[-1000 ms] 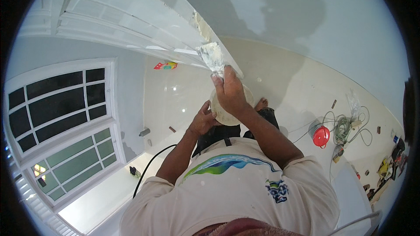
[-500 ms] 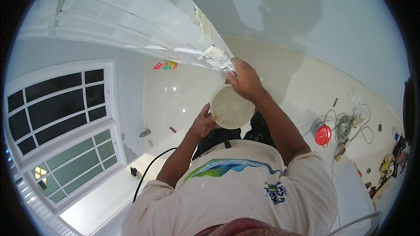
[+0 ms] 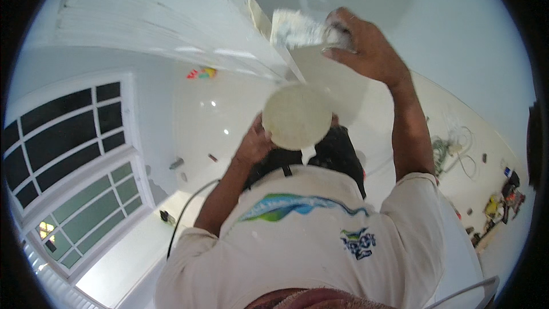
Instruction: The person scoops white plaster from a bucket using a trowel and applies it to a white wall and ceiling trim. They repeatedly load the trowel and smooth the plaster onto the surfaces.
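The right hand was raised and closed around the handle of a broad putty knife, whose blade was smeared with pale filler. The blade lay against the edge of the white door frame, just left of the right hand; motion blur obscured the exact contact line. The left hand was below the door frame and held a round pan of filler from underneath, fingers curled at its left rim. The pan sat level, its off-white contents facing up, directly below the putty knife and apart from it.

Left of the door frame, a louvred white panel ran along the wall. Further left and lower stood a window with dark panes. Below the door frame, the glossy white floor carried a black cable. Right of the door frame, near the wall base, lay a coil of cord and scattered small tools. The person wore a cream shirt with a blue-green print.
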The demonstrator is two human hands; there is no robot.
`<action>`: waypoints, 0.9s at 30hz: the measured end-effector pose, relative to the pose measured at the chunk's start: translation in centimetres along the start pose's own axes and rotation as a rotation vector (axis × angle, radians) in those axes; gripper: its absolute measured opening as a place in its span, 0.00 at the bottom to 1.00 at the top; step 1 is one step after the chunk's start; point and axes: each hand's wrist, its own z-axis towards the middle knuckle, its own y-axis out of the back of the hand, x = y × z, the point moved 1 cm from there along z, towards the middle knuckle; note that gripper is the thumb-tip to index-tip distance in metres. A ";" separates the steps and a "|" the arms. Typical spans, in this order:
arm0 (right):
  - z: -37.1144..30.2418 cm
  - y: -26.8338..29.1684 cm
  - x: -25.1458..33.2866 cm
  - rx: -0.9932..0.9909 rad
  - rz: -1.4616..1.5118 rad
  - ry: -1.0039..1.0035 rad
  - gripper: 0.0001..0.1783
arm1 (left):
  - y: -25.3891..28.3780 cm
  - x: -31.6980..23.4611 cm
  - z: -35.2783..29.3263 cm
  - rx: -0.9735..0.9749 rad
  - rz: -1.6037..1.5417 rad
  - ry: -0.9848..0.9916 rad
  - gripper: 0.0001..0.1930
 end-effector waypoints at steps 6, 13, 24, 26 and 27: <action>-10.4 7.3 8.0 0.032 -0.149 -0.210 0.16 | -8.7 -4.2 3.1 0.182 -0.023 -0.160 0.49; -14.4 5.2 15.4 0.075 -0.562 -0.381 0.13 | -15.4 -7.9 4.8 0.368 0.031 -0.306 0.43; -13.5 4.3 17.6 0.310 -0.717 -0.454 0.12 | -19.0 -10.6 3.4 0.367 0.206 -0.386 0.47; -13.6 4.5 17.9 0.193 -0.693 -0.394 0.13 | -19.8 -10.7 3.0 0.338 0.191 -0.414 0.49; -13.6 4.6 18.0 0.135 -0.679 -0.363 0.14 | -20.1 -10.9 2.9 0.323 0.184 -0.427 0.49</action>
